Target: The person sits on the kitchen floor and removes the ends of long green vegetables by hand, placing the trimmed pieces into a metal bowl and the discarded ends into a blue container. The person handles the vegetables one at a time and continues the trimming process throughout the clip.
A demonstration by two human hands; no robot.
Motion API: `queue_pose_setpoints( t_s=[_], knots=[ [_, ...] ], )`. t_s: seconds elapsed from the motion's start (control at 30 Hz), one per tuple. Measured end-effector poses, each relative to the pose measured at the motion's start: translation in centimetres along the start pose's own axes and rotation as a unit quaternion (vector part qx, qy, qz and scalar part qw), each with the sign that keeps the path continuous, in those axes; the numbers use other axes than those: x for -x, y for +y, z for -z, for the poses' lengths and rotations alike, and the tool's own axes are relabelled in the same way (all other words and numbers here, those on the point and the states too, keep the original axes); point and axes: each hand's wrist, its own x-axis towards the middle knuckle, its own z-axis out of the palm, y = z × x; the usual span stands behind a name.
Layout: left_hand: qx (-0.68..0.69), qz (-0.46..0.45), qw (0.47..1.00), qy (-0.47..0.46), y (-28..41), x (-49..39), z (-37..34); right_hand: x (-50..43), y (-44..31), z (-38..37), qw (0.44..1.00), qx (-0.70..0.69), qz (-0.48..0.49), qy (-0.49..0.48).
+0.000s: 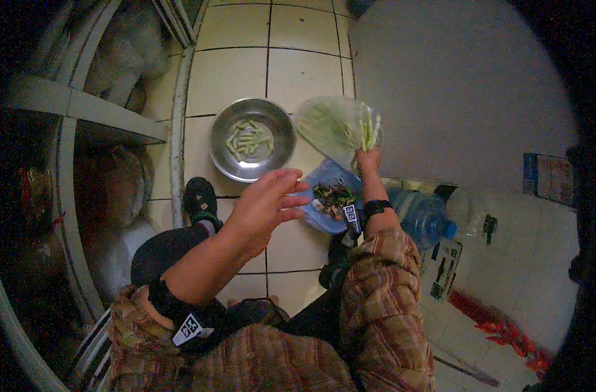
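My left hand [261,208] hovers between a stainless-steel bowl [219,159] and a blue plastic bag [312,215], its fingers apart; a tiny pale speck shows by the thumb tip, too small to identify. Short pieces of green bean [249,142] lie on the bottom of the bowl. Farther right, my right hand [369,159] grips a bunch of long green beans [369,127] that points away from me. This bunch overlaps the right side of a clear plastic bag [322,120] with more green vegetables inside. Dark and leafy scraps [334,196] lie in the blue bag.
A large blue water bottle [420,220] lies on its side against the right wall [454,88]. On the left stands a framed glass door [119,120]. My shoes [200,198] rest on the tiled floor [229,73]. Red decorations [503,333] are at lower right.
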Motion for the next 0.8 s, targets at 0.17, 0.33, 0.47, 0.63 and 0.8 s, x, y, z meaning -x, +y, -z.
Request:
queue_pose_setpoints(
  t_s=[0.17,0.33,0.47,0.63,0.8],
  knots=[
    [-0.019,-0.007,1.000,-0.023,-0.5,-0.9,-1.6,0.5,1.0,1.4,1.000,-0.021,0.001,0.021],
    [-0.017,-0.015,0.998,-0.054,-0.7,-3.6,-3.6,0.6,0.4,4.7,0.995,-0.066,0.072,-0.036],
    [-0.029,-0.031,0.997,-0.064,-1.8,-5.5,-5.4,2.0,-0.7,7.1,0.984,-0.057,0.164,-0.034],
    [-0.053,0.000,0.998,-0.035,-4.7,-6.4,-7.2,5.0,-0.6,9.7,0.967,-0.221,0.108,-0.068],
    [-0.099,-0.002,0.994,-0.051,-7.1,-5.8,-7.0,7.3,-0.7,10.6,0.939,-0.309,0.130,0.074]
  ],
)
